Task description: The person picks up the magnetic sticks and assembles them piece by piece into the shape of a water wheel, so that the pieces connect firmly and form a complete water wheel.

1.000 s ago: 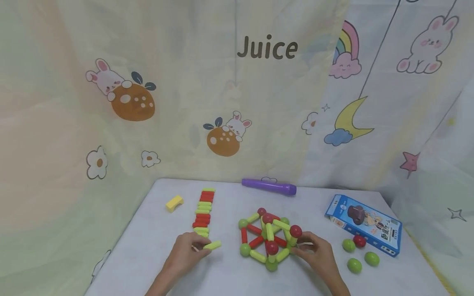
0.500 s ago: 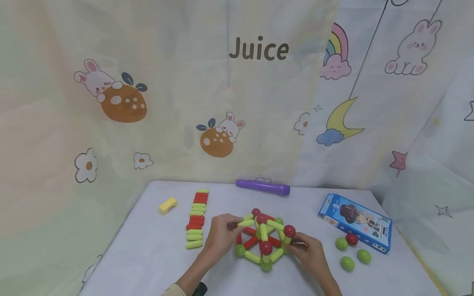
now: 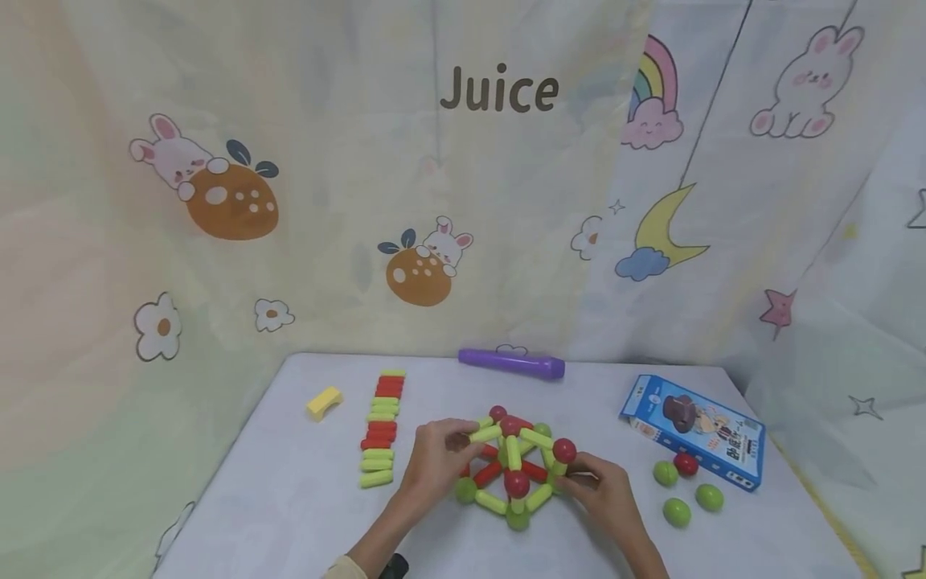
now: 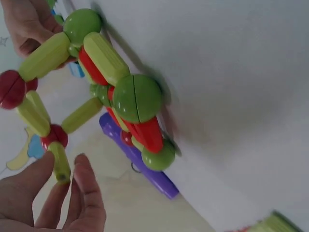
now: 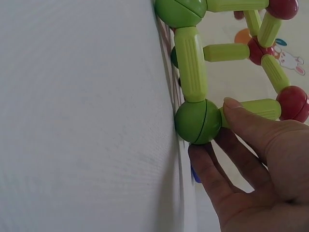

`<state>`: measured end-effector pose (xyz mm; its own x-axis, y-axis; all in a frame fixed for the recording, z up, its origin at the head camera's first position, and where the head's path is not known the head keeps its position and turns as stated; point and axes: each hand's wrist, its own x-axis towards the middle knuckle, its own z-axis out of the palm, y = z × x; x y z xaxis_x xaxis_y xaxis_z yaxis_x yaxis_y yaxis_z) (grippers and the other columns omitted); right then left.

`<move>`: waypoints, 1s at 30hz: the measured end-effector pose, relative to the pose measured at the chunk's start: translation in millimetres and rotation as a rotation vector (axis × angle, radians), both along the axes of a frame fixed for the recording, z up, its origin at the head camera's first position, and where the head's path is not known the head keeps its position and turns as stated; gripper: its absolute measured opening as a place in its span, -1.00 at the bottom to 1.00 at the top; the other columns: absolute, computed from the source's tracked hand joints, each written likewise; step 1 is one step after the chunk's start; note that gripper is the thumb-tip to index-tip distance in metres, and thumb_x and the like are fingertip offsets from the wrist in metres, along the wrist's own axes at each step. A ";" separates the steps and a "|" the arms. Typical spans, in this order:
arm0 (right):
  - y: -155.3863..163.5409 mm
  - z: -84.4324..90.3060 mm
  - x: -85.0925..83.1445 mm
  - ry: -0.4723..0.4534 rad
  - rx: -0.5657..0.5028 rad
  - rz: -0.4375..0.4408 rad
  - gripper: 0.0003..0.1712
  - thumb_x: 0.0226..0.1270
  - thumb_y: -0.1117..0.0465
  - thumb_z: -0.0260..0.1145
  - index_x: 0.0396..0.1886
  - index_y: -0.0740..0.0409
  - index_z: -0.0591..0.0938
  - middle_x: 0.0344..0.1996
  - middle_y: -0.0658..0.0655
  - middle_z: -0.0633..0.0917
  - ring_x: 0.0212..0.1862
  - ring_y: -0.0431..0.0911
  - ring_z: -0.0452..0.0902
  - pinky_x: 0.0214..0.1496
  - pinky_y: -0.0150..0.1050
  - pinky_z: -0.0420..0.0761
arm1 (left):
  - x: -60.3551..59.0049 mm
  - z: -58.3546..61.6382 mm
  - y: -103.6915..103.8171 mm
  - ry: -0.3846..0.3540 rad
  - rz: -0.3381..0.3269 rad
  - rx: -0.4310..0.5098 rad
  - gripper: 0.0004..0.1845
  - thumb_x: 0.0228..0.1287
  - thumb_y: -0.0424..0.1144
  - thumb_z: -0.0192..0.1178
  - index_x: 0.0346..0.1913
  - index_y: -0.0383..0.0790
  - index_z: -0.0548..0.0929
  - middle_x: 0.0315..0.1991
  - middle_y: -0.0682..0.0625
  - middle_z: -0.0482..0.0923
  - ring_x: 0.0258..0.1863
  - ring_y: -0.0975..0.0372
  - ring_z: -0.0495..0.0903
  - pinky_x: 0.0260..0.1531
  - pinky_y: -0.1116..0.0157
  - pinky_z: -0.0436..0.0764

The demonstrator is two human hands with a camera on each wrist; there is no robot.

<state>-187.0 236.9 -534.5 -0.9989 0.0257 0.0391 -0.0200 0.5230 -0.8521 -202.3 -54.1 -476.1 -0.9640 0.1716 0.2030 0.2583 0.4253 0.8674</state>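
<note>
Two hands on the build right now. Your left hand pinches a yellow-green stick between thumb and fingers at the upper left of the stick-and-ball frame, and the far end of that stick meets a red ball up in the frame. Your right hand is curled around the frame's lower right corner, thumb and fingers holding a green ball that sits on the table, with another yellow-green stick running up from it to a red ball.

The frame sits in the middle of the table, close to you, made of red and yellow-green sticks joined by red and green balls.

To the left of it you've got a neat row of spare sticks, red and yellow-green, and a yellow block further left. A purple tube lies along the back edge. Over on the right there's a blue box, and just in front of it a few loose balls, three green and one red.
</note>
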 end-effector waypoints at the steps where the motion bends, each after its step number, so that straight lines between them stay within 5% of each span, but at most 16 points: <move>1: -1.0 0.7 -0.2 -0.003 0.002 0.001 -0.68 0.25 0.40 0.60 -0.08 -0.03 0.83 -0.14 -0.06 0.84 0.05 -0.03 0.76 0.13 -0.21 0.75 | 1.5 0.9 -6.6 0.001 0.000 -0.017 -0.68 0.34 -0.30 0.53 0.12 -0.27 0.82 -0.02 -0.03 0.83 -0.12 0.17 0.77 -0.14 0.39 0.73; 4: -2.4 3.3 -0.6 -0.007 0.005 0.009 -0.67 0.25 0.41 0.60 -0.06 -0.01 0.83 -0.12 -0.04 0.84 0.07 -0.02 0.75 0.14 -0.21 0.75 | 8.0 1.8 -33.9 0.004 0.047 -0.125 -0.67 0.28 -0.32 0.57 0.09 -0.25 0.82 -0.03 -0.08 0.81 -0.08 0.07 0.74 -0.19 0.32 0.74; 9: -0.2 6.4 -0.6 -0.010 0.020 0.011 -0.66 0.26 0.40 0.60 -0.02 0.02 0.83 -0.09 0.01 0.85 0.10 0.02 0.75 0.14 -0.20 0.75 | 16.9 -7.7 -83.5 -0.032 0.190 -0.451 -0.72 0.11 -0.42 0.63 -0.09 -0.30 0.85 -0.16 -0.06 0.79 -0.16 0.12 0.67 -0.19 0.16 0.74; 14: 1.8 4.3 -2.0 -0.025 0.032 0.015 -0.66 0.27 0.40 0.59 0.01 0.06 0.82 -0.08 0.04 0.84 0.11 0.05 0.75 0.13 -0.20 0.75 | 23.4 -23.2 -109.9 0.001 0.191 -0.634 -0.78 0.08 -0.58 0.54 -0.23 -0.27 0.88 -0.28 0.00 0.75 -0.22 0.17 0.65 -0.17 0.12 0.74; 20: 2.9 0.9 -3.0 -0.028 0.002 0.019 -0.66 0.26 0.44 0.58 -0.02 0.06 0.82 -0.09 0.04 0.84 0.11 0.06 0.75 0.10 -0.24 0.76 | 23.7 -28.1 -108.6 -0.028 0.156 -0.729 -0.78 0.18 -0.62 0.46 -0.18 -0.29 0.87 -0.32 0.00 0.65 -0.31 0.22 0.50 -0.28 0.26 0.63; 24: 2.8 0.7 -2.8 -0.030 0.004 0.015 -0.65 0.26 0.45 0.58 -0.01 0.05 0.82 -0.10 0.03 0.84 0.11 0.06 0.76 0.10 -0.24 0.76 | 24.4 -27.3 -103.1 -0.052 0.075 -0.637 -0.79 0.19 -0.62 0.46 -0.17 -0.33 0.87 -0.34 0.01 0.62 -0.32 0.24 0.54 -0.27 0.29 0.67; 30: 3.1 2.1 -2.9 -0.023 -0.005 0.017 -0.65 0.26 0.44 0.58 -0.01 0.05 0.82 -0.10 0.03 0.84 0.10 0.04 0.76 0.10 -0.25 0.75 | 26.1 -20.9 -77.2 -0.103 -0.067 -0.156 -0.77 0.21 -0.45 0.56 -0.09 -0.20 0.86 -0.24 0.11 0.76 -0.24 0.25 0.68 -0.28 0.38 0.65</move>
<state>-189.9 240.0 -532.4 -0.9998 0.0083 0.0161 -0.0095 0.5188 -0.8548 -176.2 -131.3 -497.0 -0.9638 0.2573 0.0697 0.2036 0.5416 0.8156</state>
